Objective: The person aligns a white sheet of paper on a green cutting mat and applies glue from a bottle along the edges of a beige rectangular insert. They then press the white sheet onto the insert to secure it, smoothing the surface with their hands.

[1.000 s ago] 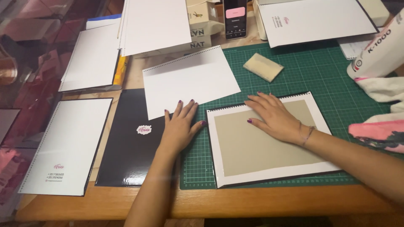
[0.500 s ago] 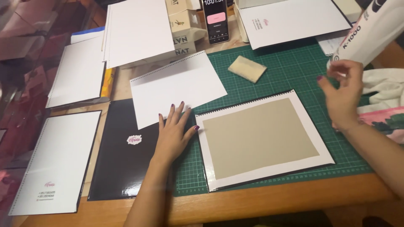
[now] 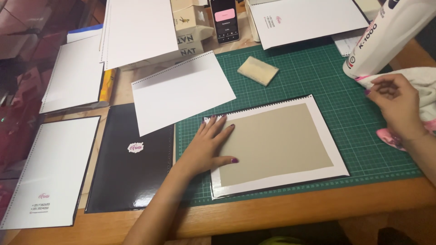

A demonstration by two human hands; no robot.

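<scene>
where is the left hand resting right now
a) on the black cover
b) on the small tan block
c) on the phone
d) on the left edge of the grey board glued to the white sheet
d: the left hand lies flat, fingers spread, over the left edge of the grey board on the green cutting mat, apart from the tan block.

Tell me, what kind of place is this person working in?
Probably a small bookbinding or stationery craft bench, perhaps at home. A green cutting mat covers the wooden table, the left hand presses a punched cover board, and printed notebook covers and loose sheets lie around.
</scene>
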